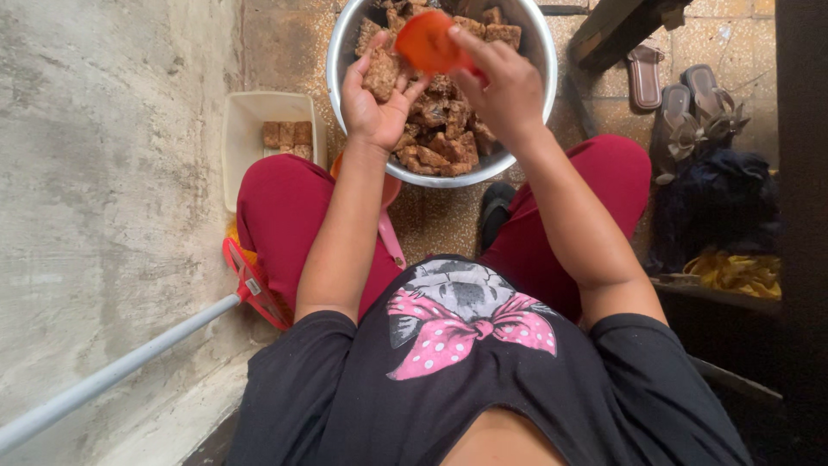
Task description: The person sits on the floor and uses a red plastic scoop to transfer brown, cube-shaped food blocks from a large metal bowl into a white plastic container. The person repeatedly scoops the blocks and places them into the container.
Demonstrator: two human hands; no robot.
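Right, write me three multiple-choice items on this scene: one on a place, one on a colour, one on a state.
1. Where is the white tub?
A. on the person's left, by the wall
B. inside the metal bowl
C. beside the sandals

2. What colour is the round thing in the right hand?
A. blue
B. orange-red
C. white

3. How is the left hand?
A. empty, flat on the knee
B. holding a brown chunk over the metal bowl
C. gripping the mop handle

Key: 1 A, tub sits by the wall; 2 B, it shows orange-red; 3 B, fingers cradle a chunk.
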